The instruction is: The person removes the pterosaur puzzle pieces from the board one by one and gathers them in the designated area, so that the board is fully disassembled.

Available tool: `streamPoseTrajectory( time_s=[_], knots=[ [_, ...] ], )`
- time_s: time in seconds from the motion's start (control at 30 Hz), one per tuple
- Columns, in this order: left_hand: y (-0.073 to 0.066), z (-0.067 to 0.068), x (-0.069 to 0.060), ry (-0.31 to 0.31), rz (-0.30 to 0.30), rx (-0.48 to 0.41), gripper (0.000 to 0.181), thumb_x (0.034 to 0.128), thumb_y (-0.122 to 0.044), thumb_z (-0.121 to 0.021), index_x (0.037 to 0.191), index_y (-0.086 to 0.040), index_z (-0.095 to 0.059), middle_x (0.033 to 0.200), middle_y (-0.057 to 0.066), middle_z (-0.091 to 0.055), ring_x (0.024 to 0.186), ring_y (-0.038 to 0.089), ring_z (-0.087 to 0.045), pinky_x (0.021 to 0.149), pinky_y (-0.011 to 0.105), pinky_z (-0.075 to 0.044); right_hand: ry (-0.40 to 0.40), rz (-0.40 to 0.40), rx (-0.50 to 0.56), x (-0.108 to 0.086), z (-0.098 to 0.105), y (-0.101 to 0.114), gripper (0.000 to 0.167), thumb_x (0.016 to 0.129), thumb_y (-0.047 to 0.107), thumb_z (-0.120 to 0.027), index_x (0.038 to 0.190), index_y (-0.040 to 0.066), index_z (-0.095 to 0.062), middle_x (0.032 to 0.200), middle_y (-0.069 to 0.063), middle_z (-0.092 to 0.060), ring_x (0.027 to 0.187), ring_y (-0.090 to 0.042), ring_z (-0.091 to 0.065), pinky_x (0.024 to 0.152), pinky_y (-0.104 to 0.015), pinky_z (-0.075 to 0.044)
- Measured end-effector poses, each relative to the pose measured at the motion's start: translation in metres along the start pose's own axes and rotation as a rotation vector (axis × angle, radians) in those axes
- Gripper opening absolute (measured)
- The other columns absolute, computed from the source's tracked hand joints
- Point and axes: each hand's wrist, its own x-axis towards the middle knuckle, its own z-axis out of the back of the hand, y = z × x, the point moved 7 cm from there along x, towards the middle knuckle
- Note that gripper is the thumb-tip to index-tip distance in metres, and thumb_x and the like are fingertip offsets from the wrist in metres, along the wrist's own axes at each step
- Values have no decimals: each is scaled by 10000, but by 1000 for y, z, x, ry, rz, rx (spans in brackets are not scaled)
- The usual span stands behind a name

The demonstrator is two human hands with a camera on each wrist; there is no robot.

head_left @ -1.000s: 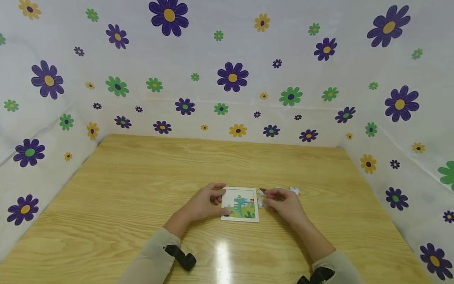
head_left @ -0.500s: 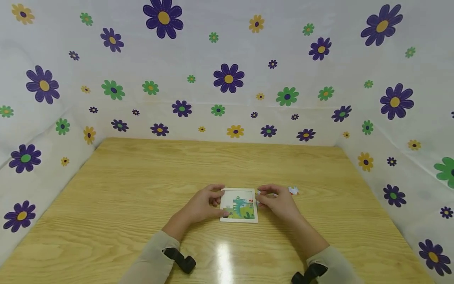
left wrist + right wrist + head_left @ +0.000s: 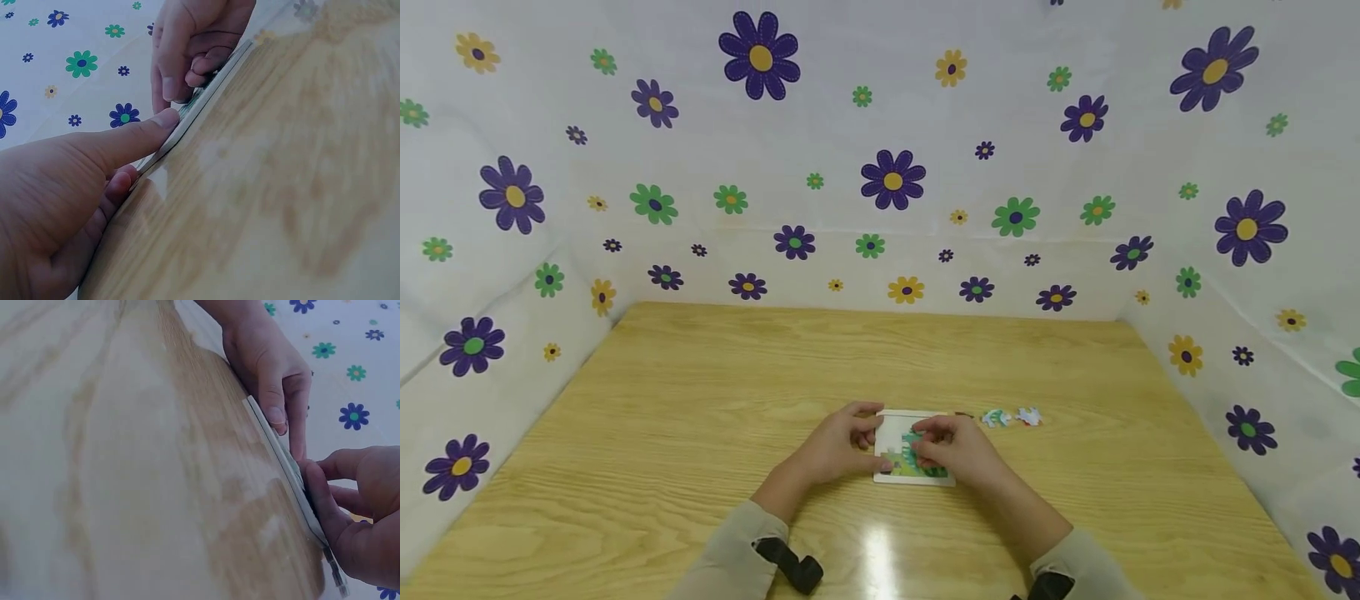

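Observation:
A small white-framed jigsaw puzzle board (image 3: 913, 481) lies on the table, part-filled with a green and teal picture. Its upper left shows bare white backing. My left hand (image 3: 827, 448) grips the board's left side, thumb on the near corner and fingers along the edge. Over the right part of the board, my right hand (image 3: 966, 454) pinches a puzzle piece that its fingers almost wholly hide. In the left wrist view, my left thumb (image 3: 140, 137) presses on the board's rim (image 3: 187, 125). The right wrist view shows my right fingertips close against the board (image 3: 281, 456).
Right of the board lie a white and green puzzle piece (image 3: 997, 418), a pale piece with red (image 3: 1028, 416) and a brown-edged piece (image 3: 964, 414) partly behind my right hand. The wooden table (image 3: 737, 358) meets a flower-print cloth (image 3: 820, 200) at the back and sides.
My right hand has moved left from the loose pieces to over the board, bringing a puzzle piece. My left hand keeps its hold on the board's left side.

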Motion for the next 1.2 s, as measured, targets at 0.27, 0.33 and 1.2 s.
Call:
streamPoseTrajectory(
  time_s=[0.27,0.33,1.2],
  knots=[
    [2,-4,-2,4,6,-15,773,794,-321,-856,1419,6,-538,1521,63,-437,943,134,-530,785,228,-480,17,-20,-92,-1,-5,-9,394,948,67,-672,1309,-76,-605,914,-115,-588,691,-108,-665,636,-226,-565],
    [3,-6,-3,13,18,-18,781,795,-326,-856,1429,-6,-530,1519,58,-437,942,130,-528,784,224,-477,23,-31,-114,-2,-6,-11,392,950,62,-667,1314,-69,-606,914,-109,-579,685,-104,-660,626,-218,-557],
    [0,1,0,-17,9,-2,801,775,-304,-879,1439,-30,-527,1441,35,-501,932,129,-543,779,213,-486,-49,-34,82,3,-1,-11,260,959,4,-633,1203,-55,-564,1030,-151,-559,733,-157,-682,676,-251,-589]
  ],
)
